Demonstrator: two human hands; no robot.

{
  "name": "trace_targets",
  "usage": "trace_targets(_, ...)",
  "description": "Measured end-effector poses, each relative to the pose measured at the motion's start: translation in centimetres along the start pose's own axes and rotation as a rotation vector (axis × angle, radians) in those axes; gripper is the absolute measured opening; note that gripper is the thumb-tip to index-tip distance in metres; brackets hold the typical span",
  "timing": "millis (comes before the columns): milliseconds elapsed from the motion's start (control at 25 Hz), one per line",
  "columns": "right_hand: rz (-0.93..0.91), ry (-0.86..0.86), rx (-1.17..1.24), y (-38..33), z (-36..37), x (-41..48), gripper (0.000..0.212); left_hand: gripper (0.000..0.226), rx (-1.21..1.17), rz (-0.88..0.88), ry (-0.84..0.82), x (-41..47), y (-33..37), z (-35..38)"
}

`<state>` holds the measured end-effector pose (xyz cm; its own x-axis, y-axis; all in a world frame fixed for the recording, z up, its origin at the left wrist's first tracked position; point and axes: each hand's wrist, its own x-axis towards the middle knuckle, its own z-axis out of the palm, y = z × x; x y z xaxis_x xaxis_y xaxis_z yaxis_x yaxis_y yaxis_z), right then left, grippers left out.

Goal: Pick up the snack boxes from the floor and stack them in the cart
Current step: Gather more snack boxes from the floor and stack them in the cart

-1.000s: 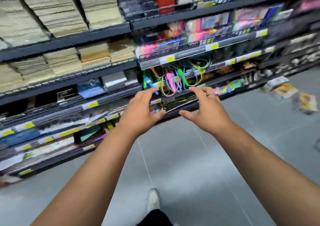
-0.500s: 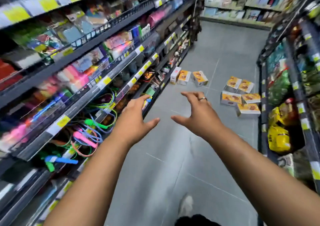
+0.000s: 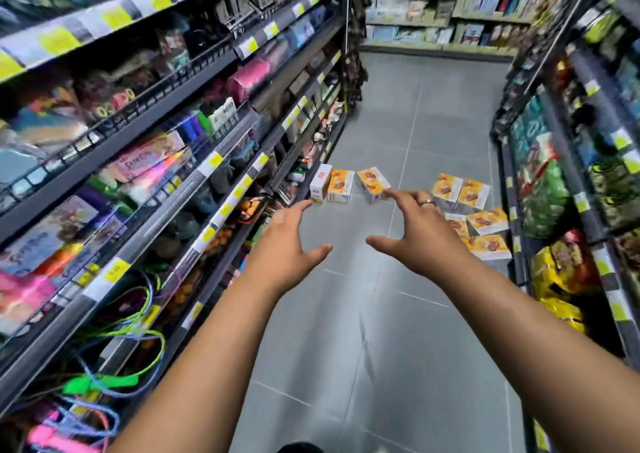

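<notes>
Grey tiled floor point(image 3: 398, 331) of a shop aisle fills the centre of the frame, flanked by stocked shelving. Neither the left hand point(image 3: 287, 244) nor the right hand point(image 3: 419, 234) holds anything: both are spread wide, thumbs turned toward each other with a clear gap between, touching no item. Assessment of progress: no box is in hand and no cart is in view, so how many boxes are already stacked cannot be told. At least eight boxes lie on the floor, so most of the work appears outstanding. Pose: both forearms enter from the bottom edge and extend forward, palms down, meeting at mid-frame. The left hand's fingers reach fairly straight ahead, while the right hand's fingers point(image 3: 403, 198) are curved claw-like, with a ring point(image 3: 427, 203) on one. Both hands appear raised above the floor and short of the boxes, which reads as a reach prepared for a two-handed pick-up. Beyond the fingertips, a left group of snack boxes point(image 3: 341, 185), three in a row with one showing a white side, sits against the foot of the left shelving point(image 3: 138, 175). A right group of snack boxes point(image 3: 485, 224), at least five, lies scattered right of centre by the base of the right shelving point(image 3: 571, 182), partly hidden behind the right hand. Far shelving point(image 3: 450, 9) closes the aisle at the upper right
</notes>
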<state>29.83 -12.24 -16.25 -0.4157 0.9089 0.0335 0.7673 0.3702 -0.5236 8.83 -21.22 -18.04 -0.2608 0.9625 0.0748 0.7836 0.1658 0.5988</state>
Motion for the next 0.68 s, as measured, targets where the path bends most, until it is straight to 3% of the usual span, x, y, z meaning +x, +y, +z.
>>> trace_targets(360, 0.063, -0.070, 0.000, 4.8, 0.6, 21.1, 0.086, 0.080, 0.031, -0.019, -0.097, 22.3, -2.3, 3.7)
trace_targets(680, 0.272, -0.044, 0.042, 11.4, 0.3, 37.6, 0.084, 0.077, 0.042, 0.079, -0.256, 45.3, -2.1, 8.2)
